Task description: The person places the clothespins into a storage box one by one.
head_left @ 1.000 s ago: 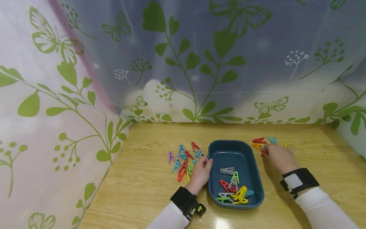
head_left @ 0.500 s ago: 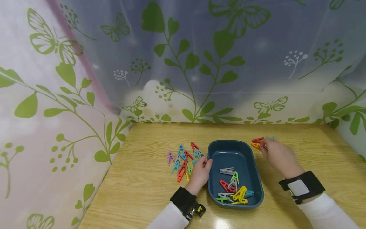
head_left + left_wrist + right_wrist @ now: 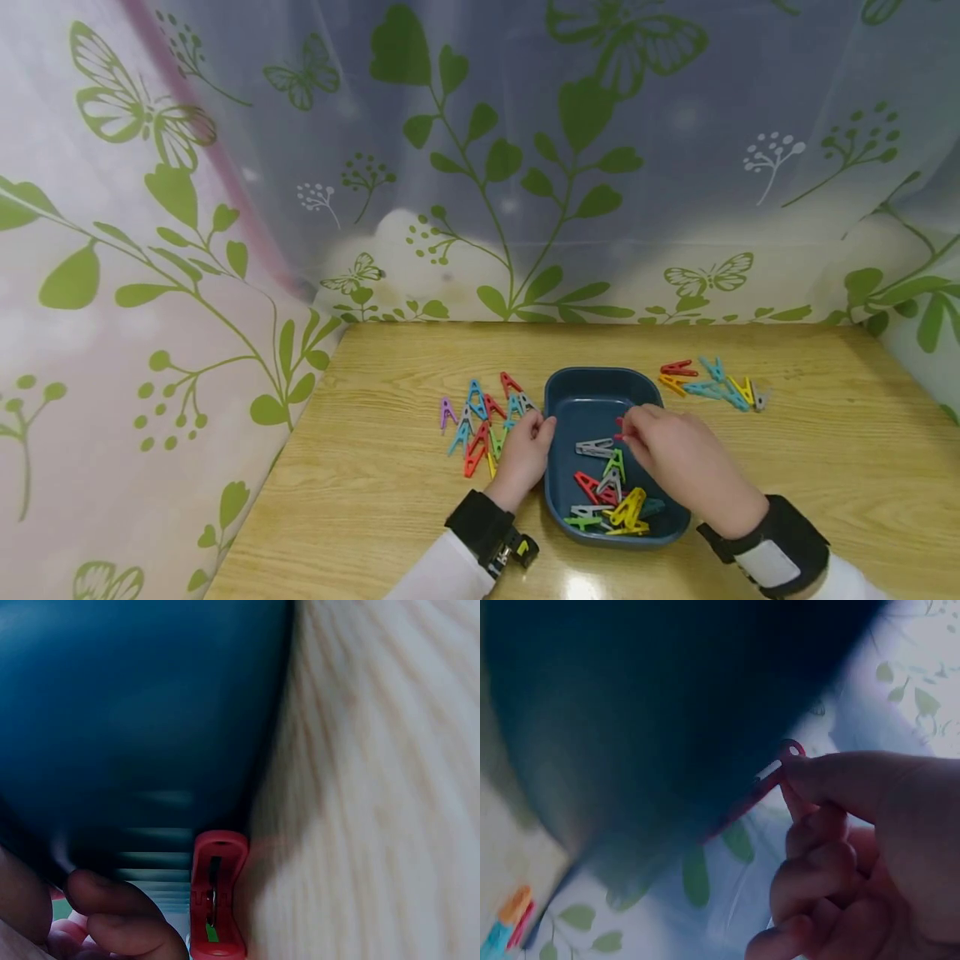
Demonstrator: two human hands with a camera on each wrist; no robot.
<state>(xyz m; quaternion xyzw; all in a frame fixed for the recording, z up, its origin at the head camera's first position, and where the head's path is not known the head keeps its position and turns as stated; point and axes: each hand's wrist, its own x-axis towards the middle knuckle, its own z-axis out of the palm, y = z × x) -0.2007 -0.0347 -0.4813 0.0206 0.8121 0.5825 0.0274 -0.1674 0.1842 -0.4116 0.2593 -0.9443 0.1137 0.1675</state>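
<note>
A dark blue tray [image 3: 592, 377] sits mid-table with several coloured clothes pegs [image 3: 611, 492] lying in its near end. My right hand [image 3: 633, 433] hovers over the tray and pinches a red peg [image 3: 619, 425] between thumb and fingertips; the right wrist view shows that red peg [image 3: 769, 778] at my fingers [image 3: 855, 787], next to the tray [image 3: 652, 712]. My left hand [image 3: 525, 450] rests on the table against the tray's left wall with fingers loosely curled. In the left wrist view its fingers [image 3: 120, 915] lie beside a red peg [image 3: 217, 900] and the tray wall [image 3: 150, 712].
A pile of several mixed pegs [image 3: 480, 417] lies left of the tray, just beyond my left hand. A smaller group of pegs [image 3: 712, 385] lies to the tray's right rear. Leaf-printed curtains [image 3: 225, 208] close off the wooden table [image 3: 375, 500] at the back and left.
My right hand has come from the pegs at the right rear to above the tray, carrying a red peg. The left hand has stayed put.
</note>
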